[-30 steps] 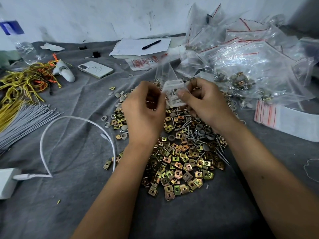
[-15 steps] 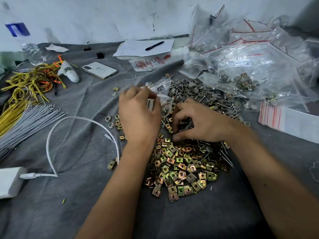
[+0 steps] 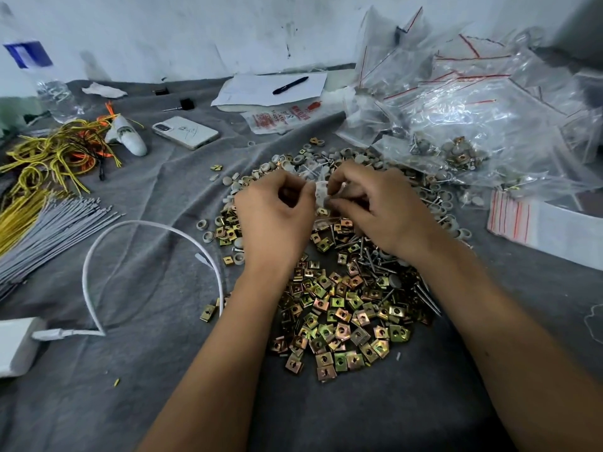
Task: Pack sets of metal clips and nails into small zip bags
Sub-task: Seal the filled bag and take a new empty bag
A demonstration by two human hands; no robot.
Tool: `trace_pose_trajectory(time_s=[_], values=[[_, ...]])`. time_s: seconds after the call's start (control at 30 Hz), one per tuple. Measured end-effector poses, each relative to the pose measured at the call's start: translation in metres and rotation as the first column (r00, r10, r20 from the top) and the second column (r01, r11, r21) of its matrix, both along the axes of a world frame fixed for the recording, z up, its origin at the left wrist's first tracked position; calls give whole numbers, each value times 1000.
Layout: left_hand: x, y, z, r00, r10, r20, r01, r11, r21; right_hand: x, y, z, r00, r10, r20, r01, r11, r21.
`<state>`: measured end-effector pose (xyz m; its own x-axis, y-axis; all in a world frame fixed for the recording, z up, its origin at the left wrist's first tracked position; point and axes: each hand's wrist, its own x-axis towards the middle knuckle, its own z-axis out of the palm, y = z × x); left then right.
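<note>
Left hand [image 3: 277, 220] and right hand [image 3: 381, 213] meet at frame centre, fingers of both curled and pinching one small clear zip bag [image 3: 321, 194] between them, just above the parts pile. Bag contents too blurred to tell. Heap of gold metal clips [image 3: 339, 318] lies on the grey-clothed desk [image 3: 130, 386] directly below the hands, nails [image 3: 375, 256] under the right wrist, grey round caps [image 3: 326, 158] just beyond the fingers. Pile of empty zip bags [image 3: 473, 102] upper right. White phone [image 3: 186, 132] upper left, well apart.

Left hand [image 3: 275, 216] and right hand [image 3: 380, 210] meet fingertip to fingertip (fingers curled), forearms converging.
</note>
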<state>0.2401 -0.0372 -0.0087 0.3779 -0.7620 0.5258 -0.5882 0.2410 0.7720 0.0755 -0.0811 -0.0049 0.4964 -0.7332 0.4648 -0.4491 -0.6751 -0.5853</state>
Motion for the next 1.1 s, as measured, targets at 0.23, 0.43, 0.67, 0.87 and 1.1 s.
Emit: trace_pose_trajectory(time_s=[0.23, 0.43, 0.67, 0.87, 1.1], values=[[-2, -2, -4, 999, 27, -31, -25, 998, 57, -9, 2, 11, 940, 7, 342, -38, 996, 84], [-8, -5, -12, 999, -26, -35, 28, 998, 61, -53, -10, 25, 985, 115, -132, -59, 929, 366], [-9, -6, -15, 998, -57, -28, 59, 997, 56, -69, -17, 25, 841, 283, -460, -38, 881, 472], [-11, -5, -13, 998, -51, -29, 53, 997, 61, -52, -16, 17, 932, 184, -313, -33, 902, 431], [-11, -4, -12, 998, -63, -22, 64, 995, 75, -30, -11, 11, 993, 9, 118, -26, 988, 150]])
